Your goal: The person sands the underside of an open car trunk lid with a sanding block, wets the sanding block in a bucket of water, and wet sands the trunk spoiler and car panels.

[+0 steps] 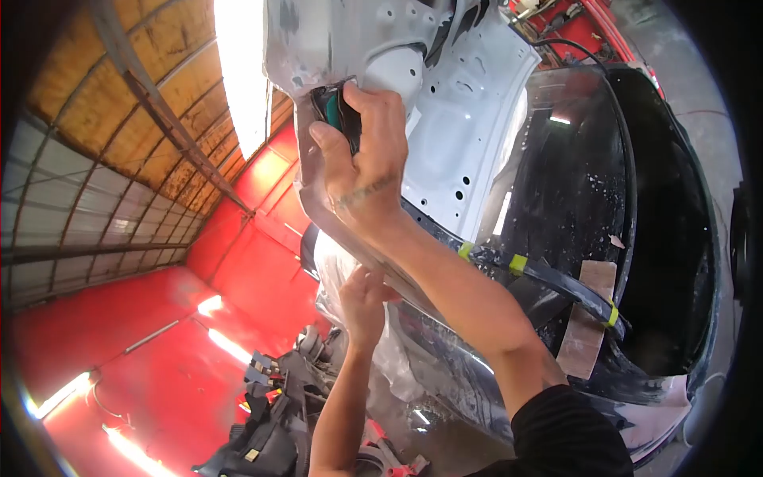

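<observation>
My right hand [366, 151] is closed around a black and teal block [332, 107], thumb on one side and fingers on the other. The block touches the narrow part of a grey metal panel [306, 48] on a car body. Lower down, my left hand [363, 304] is closed at the panel's lower edge, beside whitish plastic sheeting [397, 366]. Its fingers are bent, and what they hold is hidden.
A pale inner panel [453, 127] with holes lies right of my right hand. Beyond it are a dark glass surface [548, 167], a black strip with yellow-green tape [556, 280] and a flat board [590, 318]. Dark parts [274, 429] lie at the bottom left.
</observation>
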A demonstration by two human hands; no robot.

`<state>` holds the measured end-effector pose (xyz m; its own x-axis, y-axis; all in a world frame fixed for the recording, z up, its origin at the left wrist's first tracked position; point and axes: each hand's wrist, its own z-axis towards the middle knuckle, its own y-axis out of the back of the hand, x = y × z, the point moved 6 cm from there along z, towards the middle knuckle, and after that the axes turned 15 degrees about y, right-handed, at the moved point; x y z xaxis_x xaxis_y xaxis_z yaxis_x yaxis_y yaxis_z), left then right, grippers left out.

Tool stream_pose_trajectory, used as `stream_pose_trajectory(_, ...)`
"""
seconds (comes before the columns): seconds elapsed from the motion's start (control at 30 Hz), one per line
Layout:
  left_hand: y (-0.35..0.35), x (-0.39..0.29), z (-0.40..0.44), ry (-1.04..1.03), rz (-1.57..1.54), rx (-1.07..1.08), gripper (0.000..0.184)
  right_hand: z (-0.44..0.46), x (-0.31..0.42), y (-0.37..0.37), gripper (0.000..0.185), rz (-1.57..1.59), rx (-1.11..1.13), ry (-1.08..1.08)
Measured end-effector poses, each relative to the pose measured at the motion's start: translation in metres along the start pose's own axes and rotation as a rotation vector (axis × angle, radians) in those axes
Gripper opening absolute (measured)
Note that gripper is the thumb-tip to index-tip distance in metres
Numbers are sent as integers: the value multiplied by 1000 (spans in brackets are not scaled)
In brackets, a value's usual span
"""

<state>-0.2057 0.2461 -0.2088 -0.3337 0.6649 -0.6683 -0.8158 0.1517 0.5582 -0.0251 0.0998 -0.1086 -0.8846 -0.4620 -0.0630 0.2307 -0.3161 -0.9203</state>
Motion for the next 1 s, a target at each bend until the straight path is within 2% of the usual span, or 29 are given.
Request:
stream_pose_trajectory(0.17, -2, 3, 0, -65, -100, 31, 25, -62, 4, 1, 37, 77, 1, -58)
stream_pose_trajectory(0.27, 0, 0, 0, -107, -55, 40, 25, -17, 18, -1, 35, -198, 104, 303)
stream_pose_trajectory(0.3, 0, 2, 0, -82, -60, 45, 25, 12, 16, 2, 34, -117, -21, 238)
stream_pose_trajectory(0.4, 0, -1, 0, -105, -14, 16, 25, 12, 0, -3, 33, -33, -74, 58)
stream_pose_trajectory(0.53, -3, -13, -4, -67, -57, 52, 23, -40, 14, 2, 34, 29, -2, -27)
stream_pose_trajectory(0.57, -3, -14, -3, -45, -76, 59, 23, -39, 6, 2, 33, 33, 2, -9)
stream_pose_trajectory(0.67, -1, -3, 1, 11, -66, 38, 22, 40, 10, 2, 34, -144, -28, 278)
stream_pose_trajectory(0.7, -1, -4, 3, -5, -29, 20, 23, 42, -2, -3, 33, -70, -85, 79)
stream_pose_trajectory(0.8, -4, -6, 1, -68, -47, -13, 23, -15, 21, 2, 33, -151, 79, 111)
stream_pose_trajectory(0.83, -5, -7, 0, -90, -75, -21, 23, -47, 13, 0, 31, -69, -3, 66)
stream_pose_trajectory(0.93, -1, -7, 1, -76, 51, -17, 22, -27, 2, 4, 33, 19, 91, 71)
stream_pose_trajectory(0.97, -1, -6, 2, -63, 69, -22, 24, 3, -2, 4, 33, -23, 17, 181)
stream_pose_trajectory(1.0, -1, -9, 4, -48, 90, -28, 26, 25, -6, 4, 34, -89, 30, 166)
